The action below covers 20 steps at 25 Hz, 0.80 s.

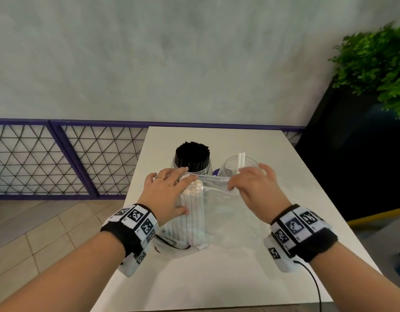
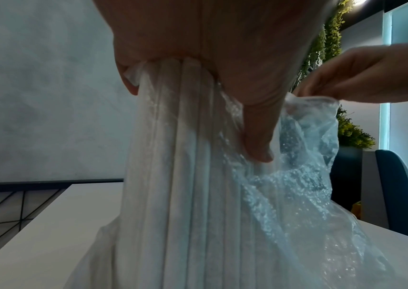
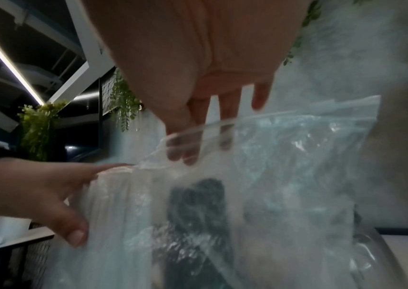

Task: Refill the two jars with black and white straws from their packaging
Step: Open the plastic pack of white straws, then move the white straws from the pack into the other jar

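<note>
Left hand [image 1: 166,194] grips the upright bundle of white straws [image 1: 192,218] through the clear bag [image 1: 226,212], fingers [image 2: 260,135] curled round it. Right hand [image 1: 257,190] pinches the bag's open rim. Beyond the fingers stand the black-straw jar [image 1: 192,159] and the near-empty jar [image 1: 240,165] on the counter [image 1: 217,278].

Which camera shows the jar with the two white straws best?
The head view: the clear jar stands behind the right hand, rim and straws visible. The right wrist view only blurs it through the bag; the left wrist view misses it.
</note>
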{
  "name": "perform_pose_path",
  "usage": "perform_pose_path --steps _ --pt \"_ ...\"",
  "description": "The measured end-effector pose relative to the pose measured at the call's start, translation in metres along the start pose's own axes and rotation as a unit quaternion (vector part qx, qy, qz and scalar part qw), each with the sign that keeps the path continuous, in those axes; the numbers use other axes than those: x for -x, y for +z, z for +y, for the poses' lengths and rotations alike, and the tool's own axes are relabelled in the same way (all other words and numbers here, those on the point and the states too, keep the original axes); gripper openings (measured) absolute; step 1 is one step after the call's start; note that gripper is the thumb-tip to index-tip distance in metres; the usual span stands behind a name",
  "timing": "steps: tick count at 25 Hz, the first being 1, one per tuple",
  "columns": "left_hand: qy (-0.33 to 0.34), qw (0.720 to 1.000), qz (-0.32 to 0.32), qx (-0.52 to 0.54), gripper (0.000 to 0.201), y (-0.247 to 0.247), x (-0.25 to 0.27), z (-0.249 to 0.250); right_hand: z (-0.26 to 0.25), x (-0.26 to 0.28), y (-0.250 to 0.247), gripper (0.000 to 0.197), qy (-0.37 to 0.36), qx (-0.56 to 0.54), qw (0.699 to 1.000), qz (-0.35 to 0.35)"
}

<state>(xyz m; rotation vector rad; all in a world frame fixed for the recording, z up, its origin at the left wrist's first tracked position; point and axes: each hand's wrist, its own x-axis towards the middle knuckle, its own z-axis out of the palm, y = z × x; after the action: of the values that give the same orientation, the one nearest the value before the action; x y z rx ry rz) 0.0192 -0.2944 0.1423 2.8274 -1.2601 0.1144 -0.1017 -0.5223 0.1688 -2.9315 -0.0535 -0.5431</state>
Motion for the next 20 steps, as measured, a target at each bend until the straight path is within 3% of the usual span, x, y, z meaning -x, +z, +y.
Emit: perform_pose_path --steps 2,4,6,8,10,12,14,17,20 --pt "-0.004 1.0 0.003 0.001 0.086 0.0 0.001 0.0 0.0 -0.007 0.01 0.023 0.011 -0.018 0.995 -0.1" --pt "-0.007 1.0 0.007 0.003 0.086 0.001 0.001 0.001 -0.005 -0.008 0.017 0.048 0.043 -0.02 0.982 -0.183" --pt "-0.005 1.0 0.018 0.004 0.088 0.004 0.003 0.002 -0.015 -0.005 0.029 0.057 0.058 -0.015 0.973 -0.221" --pt "0.0 1.0 0.027 0.0 0.088 0.006 0.005 0.001 -0.027 0.001 0.043 0.046 0.048 -0.053 0.983 -0.17" --pt "0.002 1.0 0.031 0.005 0.085 0.006 0.006 0.0 -0.036 0.005 0.056 0.039 0.036 -0.133 0.989 -0.056" --pt "0.004 0.999 0.026 0.032 0.08 0.004 0.006 -0.002 -0.04 0.006 0.066 0.036 0.058 -0.193 0.979 -0.02" --pt "0.019 0.995 0.039 0.092 0.07 0.002 0.007 -0.009 -0.041 0.007 0.07 0.042 0.075 -0.197 0.976 -0.053" --pt "0.052 0.976 0.103 0.183 0.039 -0.001 0.01 -0.02 -0.037 0.008 0.068 0.077 0.08 -0.189 0.97 -0.129" --pt "0.072 0.975 0.13 0.164 0.016 -0.012 0.014 -0.021 -0.038 0.006 0.065 0.103 0.096 -0.184 0.962 -0.179"
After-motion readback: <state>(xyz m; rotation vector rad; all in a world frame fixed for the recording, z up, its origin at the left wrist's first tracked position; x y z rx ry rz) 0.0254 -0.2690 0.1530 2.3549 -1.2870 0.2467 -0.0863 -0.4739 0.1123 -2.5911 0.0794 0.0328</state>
